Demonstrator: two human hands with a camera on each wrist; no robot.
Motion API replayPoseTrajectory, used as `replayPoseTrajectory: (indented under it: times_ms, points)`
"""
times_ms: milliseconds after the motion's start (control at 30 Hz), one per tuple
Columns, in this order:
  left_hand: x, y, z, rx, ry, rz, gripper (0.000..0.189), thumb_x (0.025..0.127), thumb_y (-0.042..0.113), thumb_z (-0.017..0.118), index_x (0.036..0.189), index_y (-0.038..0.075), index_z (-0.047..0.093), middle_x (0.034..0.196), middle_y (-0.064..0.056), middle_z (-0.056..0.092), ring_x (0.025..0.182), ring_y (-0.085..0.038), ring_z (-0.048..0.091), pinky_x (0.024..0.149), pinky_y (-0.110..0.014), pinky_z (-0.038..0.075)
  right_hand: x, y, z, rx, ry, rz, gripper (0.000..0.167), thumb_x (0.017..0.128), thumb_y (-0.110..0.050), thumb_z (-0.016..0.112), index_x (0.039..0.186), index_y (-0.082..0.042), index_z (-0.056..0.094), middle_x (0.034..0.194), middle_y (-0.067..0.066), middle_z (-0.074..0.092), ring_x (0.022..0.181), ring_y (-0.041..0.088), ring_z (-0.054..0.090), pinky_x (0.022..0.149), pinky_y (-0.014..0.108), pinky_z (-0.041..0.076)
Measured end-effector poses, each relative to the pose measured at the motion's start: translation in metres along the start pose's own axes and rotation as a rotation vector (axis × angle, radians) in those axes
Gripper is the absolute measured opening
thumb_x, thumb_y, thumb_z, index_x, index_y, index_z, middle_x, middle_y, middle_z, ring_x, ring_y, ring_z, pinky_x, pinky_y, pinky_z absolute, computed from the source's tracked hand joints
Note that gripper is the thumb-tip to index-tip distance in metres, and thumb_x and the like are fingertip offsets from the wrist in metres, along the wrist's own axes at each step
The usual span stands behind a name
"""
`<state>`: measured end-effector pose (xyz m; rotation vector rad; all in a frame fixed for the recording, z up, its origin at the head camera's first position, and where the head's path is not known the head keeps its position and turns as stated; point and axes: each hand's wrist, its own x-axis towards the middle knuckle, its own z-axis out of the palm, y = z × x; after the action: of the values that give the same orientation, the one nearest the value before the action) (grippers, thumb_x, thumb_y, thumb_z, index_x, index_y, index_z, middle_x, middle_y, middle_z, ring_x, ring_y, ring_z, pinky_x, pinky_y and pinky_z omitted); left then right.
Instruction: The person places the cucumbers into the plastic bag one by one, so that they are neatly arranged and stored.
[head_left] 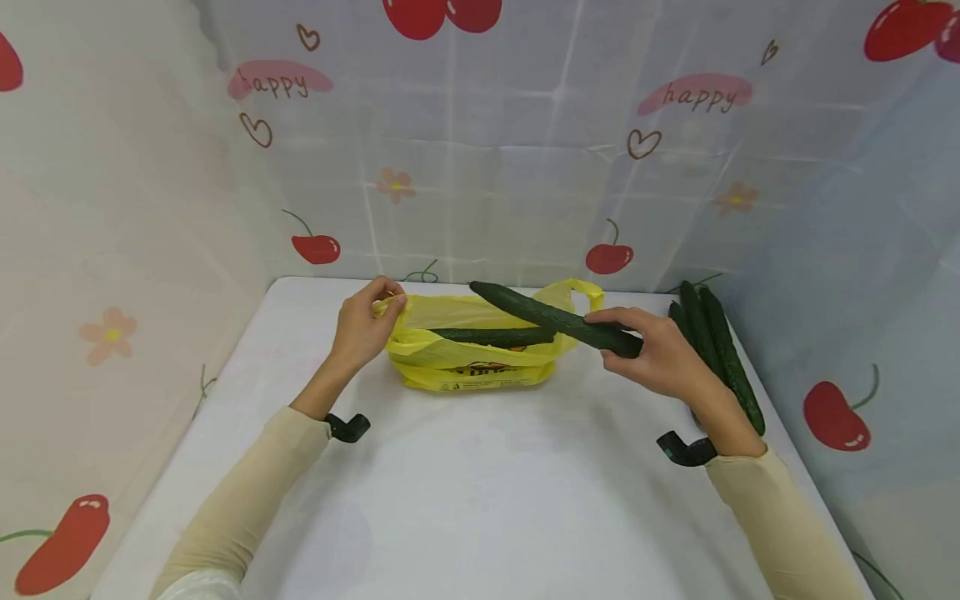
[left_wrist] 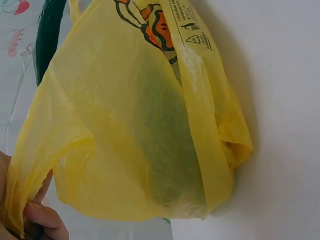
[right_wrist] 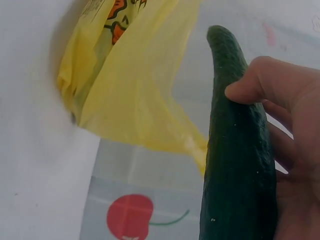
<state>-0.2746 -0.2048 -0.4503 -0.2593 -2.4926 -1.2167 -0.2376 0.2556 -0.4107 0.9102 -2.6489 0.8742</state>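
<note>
A yellow plastic bag (head_left: 480, 377) with dark print sits on the white table, its mouth spread. My left hand (head_left: 363, 323) pinches the bag's left handle; in the left wrist view the thumb and fingers grip the gathered plastic. Inside the bag lies a dark green cucumber (head_left: 495, 337), and a dark shape shows through the film in the left wrist view. My right hand (head_left: 651, 350) grips another cucumber (head_left: 536, 312) near its right end, thumb on one side. This cucumber slants over the bag's mouth, its far tip up to the left.
Several more cucumbers (head_left: 712, 333) lie side by side at the table's right edge, partly behind my right forearm. The white table (head_left: 480, 500) ends at a curtain (head_left: 510, 183) printed with cherries, behind and on both sides.
</note>
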Motion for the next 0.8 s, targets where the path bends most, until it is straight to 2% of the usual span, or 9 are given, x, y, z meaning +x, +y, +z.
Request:
replayPoseTrajectory:
  times_ms: [100,267,400,467,567,667,800]
  points:
    - [0.001,0.001,0.002,-0.002,-0.003,0.008,0.011,0.108,0.024,0.066,0.113,0.014,0.070,0.122,-0.013,0.079,0.129,-0.038,0.070,0.113,-0.064,0.048,0.013,-0.007,0.000,-0.008,-0.095,-0.030,0.053,0.089,-0.003,0.080,0.137,-0.021,0.070,0.129,0.004,0.076,0.097,0.015,0.067,0.082,0.034,0.059]
    - [0.001,0.007,0.002,0.006,-0.022,0.021,0.012,0.108,0.024,0.066,0.113,0.014,0.070,0.116,-0.013,0.080,0.129,-0.038,0.069,0.113,-0.063,0.048,0.039,-0.019,0.007,-0.040,-0.247,-0.029,0.048,0.093,-0.007,0.076,0.138,-0.021,0.069,0.136,0.003,0.073,0.105,0.020,0.066,0.089,0.042,0.058]
    - [0.001,0.010,0.000,0.019,-0.021,0.022,0.012,0.108,0.023,0.065,0.113,0.013,0.069,0.115,-0.014,0.080,0.129,-0.039,0.069,0.113,-0.063,0.047,0.066,-0.028,0.019,-0.084,-0.320,-0.047,0.045,0.095,-0.009,0.075,0.139,-0.018,0.069,0.140,0.004,0.072,0.118,0.026,0.066,0.100,0.049,0.058]
    - [0.001,0.010,0.000,0.023,-0.017,0.017,0.012,0.109,0.023,0.064,0.113,0.012,0.069,0.115,-0.014,0.080,0.129,-0.039,0.069,0.113,-0.064,0.047,0.079,-0.032,0.026,-0.104,-0.347,-0.058,0.045,0.095,-0.009,0.074,0.139,-0.017,0.069,0.140,0.004,0.072,0.120,0.027,0.066,0.101,0.049,0.058]
    - [0.001,0.009,-0.001,0.022,-0.018,0.009,0.013,0.109,0.023,0.064,0.113,0.012,0.069,0.116,-0.014,0.080,0.130,-0.040,0.068,0.114,-0.065,0.046,0.097,-0.038,0.039,-0.139,-0.384,-0.072,0.046,0.095,-0.008,0.072,0.139,-0.017,0.070,0.139,0.005,0.073,0.108,0.025,0.065,0.091,0.043,0.057]
    - [0.001,0.007,0.000,0.015,-0.015,0.005,0.013,0.109,0.024,0.064,0.113,0.013,0.069,0.117,-0.014,0.079,0.131,-0.039,0.068,0.114,-0.065,0.045,0.112,-0.040,0.053,-0.170,-0.405,-0.078,0.047,0.095,-0.008,0.070,0.141,-0.018,0.069,0.139,0.005,0.073,0.092,0.021,0.058,0.078,0.036,0.048]
    - [0.002,0.006,0.003,0.004,-0.015,0.001,0.013,0.108,0.025,0.065,0.113,0.014,0.070,0.116,-0.013,0.078,0.126,-0.036,0.069,0.111,-0.062,0.048,0.125,-0.038,0.072,-0.164,-0.413,-0.068,0.048,0.096,-0.010,0.070,0.142,-0.020,0.068,0.142,0.005,0.072,0.086,0.021,0.054,0.076,0.036,0.046]
